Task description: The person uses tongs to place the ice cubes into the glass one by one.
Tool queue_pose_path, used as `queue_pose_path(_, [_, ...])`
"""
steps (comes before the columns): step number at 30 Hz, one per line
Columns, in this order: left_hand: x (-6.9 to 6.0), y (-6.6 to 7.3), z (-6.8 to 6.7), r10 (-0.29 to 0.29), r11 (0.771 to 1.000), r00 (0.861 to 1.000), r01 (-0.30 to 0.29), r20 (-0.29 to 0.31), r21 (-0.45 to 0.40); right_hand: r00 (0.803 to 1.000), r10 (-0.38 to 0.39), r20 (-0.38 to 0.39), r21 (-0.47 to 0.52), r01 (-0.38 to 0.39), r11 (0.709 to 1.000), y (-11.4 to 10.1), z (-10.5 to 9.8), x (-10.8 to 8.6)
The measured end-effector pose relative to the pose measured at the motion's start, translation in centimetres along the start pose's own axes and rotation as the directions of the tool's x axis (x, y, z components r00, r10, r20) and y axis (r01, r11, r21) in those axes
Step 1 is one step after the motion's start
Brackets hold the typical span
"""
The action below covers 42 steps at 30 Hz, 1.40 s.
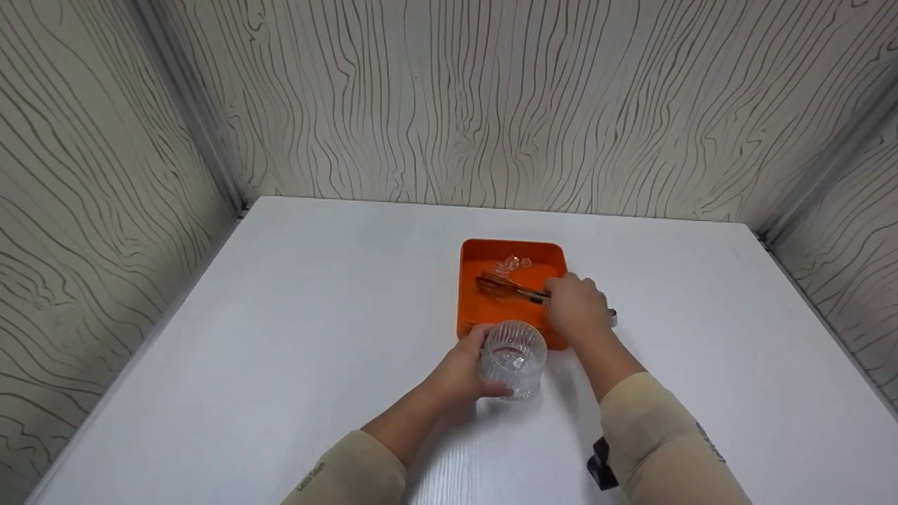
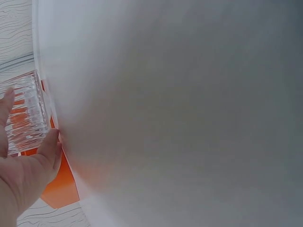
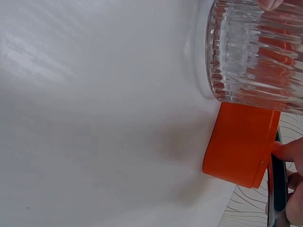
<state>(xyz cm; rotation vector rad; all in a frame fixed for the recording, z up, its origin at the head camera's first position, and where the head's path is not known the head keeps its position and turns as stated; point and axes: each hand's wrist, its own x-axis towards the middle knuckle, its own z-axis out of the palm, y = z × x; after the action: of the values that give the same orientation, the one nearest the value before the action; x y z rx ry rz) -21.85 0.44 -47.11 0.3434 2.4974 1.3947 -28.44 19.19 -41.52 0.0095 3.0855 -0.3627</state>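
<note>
My left hand [image 1: 456, 372] grips a clear ribbed glass [image 1: 525, 377] from its left side, fingers and thumb spread round the wall. A few clear pieces show at the bottom of the glass. In my right hand [image 1: 579, 308] is a pair of metal tongs [image 1: 527, 293], its head low over the orange tray [image 1: 471, 312]. Several clear ice-like cubes [image 1: 513, 264] lie toward the tray's far side, just beyond the tongs' tips. Whether the tips pinch a cube cannot be told. In the right wrist view the tongs' dark handle [image 3: 279, 189] lies under my thumb and fingers.
The white table [image 1: 316, 301] carries the tray near its middle, with the glass at the tray's near edge. Wood-grain patterned panels [image 1: 456, 105] rise behind and at both sides. A black strap-like piece [image 1: 602, 464] shows beside the right sleeve.
</note>
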Motion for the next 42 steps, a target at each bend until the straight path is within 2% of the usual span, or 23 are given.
queue_pose_path(5, [0.0,0.0,0.0,0.0,1.0,1.0,0.0,0.004,0.012,0.999,-0.042,-0.035,-0.051,0.04,0.998,0.1,0.0,-0.1])
queue_pose_path(11, [0.1,0.0,0.2,-0.004,1.0,1.0,0.004,0.003,0.012,1.0,-0.007,-0.018,-0.016,0.007,1.0,0.4,0.1,0.0])
queue_pose_path(17, [0.1,0.1,0.2,-0.015,1.0,1.0,0.015,0.001,0.006,1.0,-0.006,0.014,0.008,0.006,1.0,0.8,-0.3,-0.1])
queue_pose_path(24, [0.1,0.1,0.2,-0.007,1.0,1.0,0.007,-0.003,-0.001,0.999,-0.008,0.037,0.024,0.008,1.0,1.4,-1.2,-0.2])
queue_pose_path(35, [0.2,-0.1,0.0,0.024,1.0,1.0,-0.024,0.0,0.016,0.998,-0.062,0.013,0.034,0.061,0.998,2.5,-3.0,-0.8])
queue_pose_path(42, [0.1,0.1,0.1,-0.014,1.0,1.0,0.014,-0.002,-0.002,0.995,-0.096,0.005,0.071,0.096,0.993,3.3,-4.7,-1.5])
